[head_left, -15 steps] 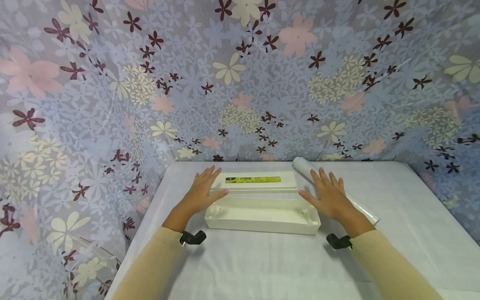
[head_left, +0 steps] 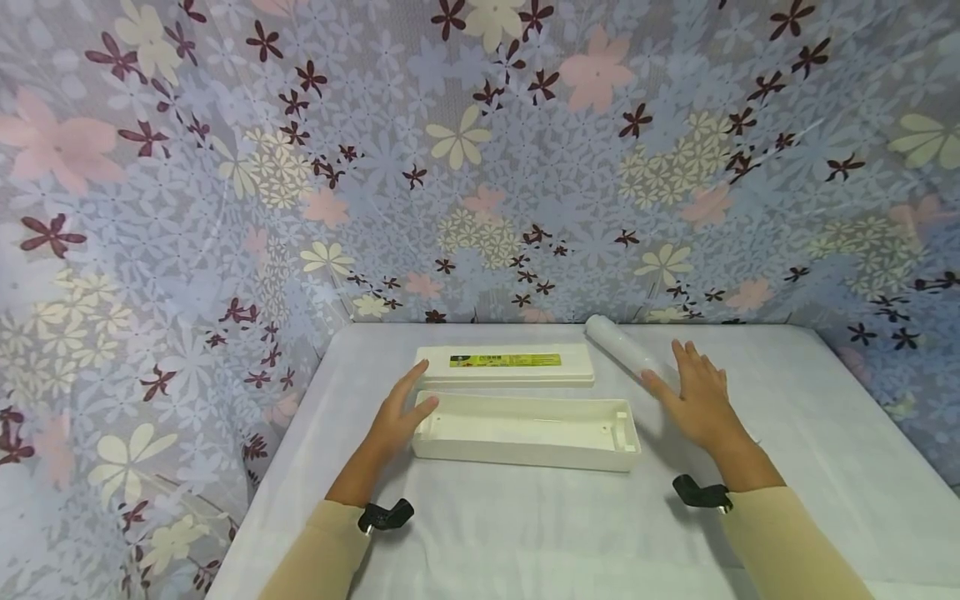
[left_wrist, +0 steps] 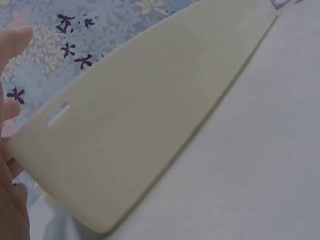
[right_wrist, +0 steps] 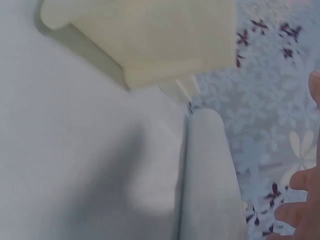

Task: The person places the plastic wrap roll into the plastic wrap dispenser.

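An open, long off-white plastic box (head_left: 517, 452) lies across the white cloth. Behind it is its matching lid (head_left: 517, 376), with a green and yellow label. My left hand (head_left: 393, 423), fingers extended, is at the box's left end; whether it touches is unclear. In the left wrist view, those fingers (left_wrist: 12, 197) appear beside the box's end wall. My right hand (head_left: 699, 407) is spread above the cloth, right of the box and holding nothing. It partly hides a pale roll (head_left: 617, 340), which also shows in the right wrist view.
White cloth covers the table (head_left: 510, 533). A floral curtain (head_left: 480, 167) hangs along the back and left side. Black wrist cameras (head_left: 702, 493) sit at both sleeves.
Both hands have drawn back toward the person. The right one has also shifted right, away from the box. The box, lid and roll look still.
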Demonstrator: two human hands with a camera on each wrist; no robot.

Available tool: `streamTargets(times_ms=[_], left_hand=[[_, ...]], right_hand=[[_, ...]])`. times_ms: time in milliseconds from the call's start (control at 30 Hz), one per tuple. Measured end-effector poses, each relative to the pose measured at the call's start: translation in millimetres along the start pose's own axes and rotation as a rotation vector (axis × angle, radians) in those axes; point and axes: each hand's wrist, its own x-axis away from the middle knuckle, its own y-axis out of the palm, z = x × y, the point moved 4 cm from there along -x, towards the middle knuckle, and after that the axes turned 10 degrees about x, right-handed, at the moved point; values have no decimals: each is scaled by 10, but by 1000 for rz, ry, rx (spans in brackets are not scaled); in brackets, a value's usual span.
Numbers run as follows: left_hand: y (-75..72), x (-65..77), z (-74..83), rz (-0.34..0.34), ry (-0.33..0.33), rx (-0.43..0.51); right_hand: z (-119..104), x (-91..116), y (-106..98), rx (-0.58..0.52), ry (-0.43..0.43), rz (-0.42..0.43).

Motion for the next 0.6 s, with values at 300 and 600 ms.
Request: streamTargets(times_ms=[300,600], left_hand=[[43,137,-57,-11,48,116],[74,197,-131,-85,52,273]], right_hand=[[194,65,-59,-9,56,28],[304,109,-80,28,74,18]])
